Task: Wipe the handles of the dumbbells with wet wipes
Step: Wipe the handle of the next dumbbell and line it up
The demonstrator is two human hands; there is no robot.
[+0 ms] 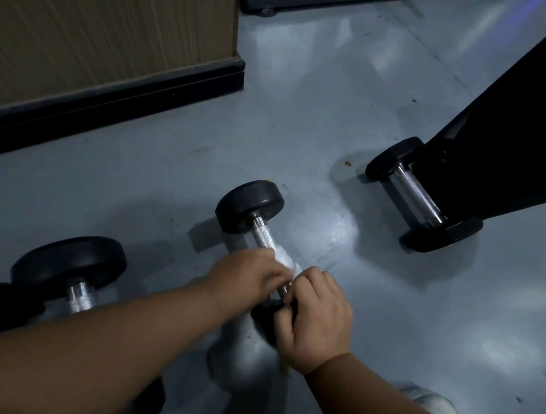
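Two hands are busy on one dumbbell [258, 237] in the middle of the floor [331, 131]. My left hand [249, 279] curls its fingers around the white wet wipe [283, 257] and squeezes it on the shiny handle [264, 234]. My right hand [315, 318] curls its fingers over the near round end to hold it. If I let go there, I think the dumbbell can roll away, because its ends are round. The wipe could bunch up and miss part of the handle. Another dumbbell [71, 273] waits by the left edge of the floor. A third dumbbell [419, 194] lies to the right, against a black stand [503, 138].
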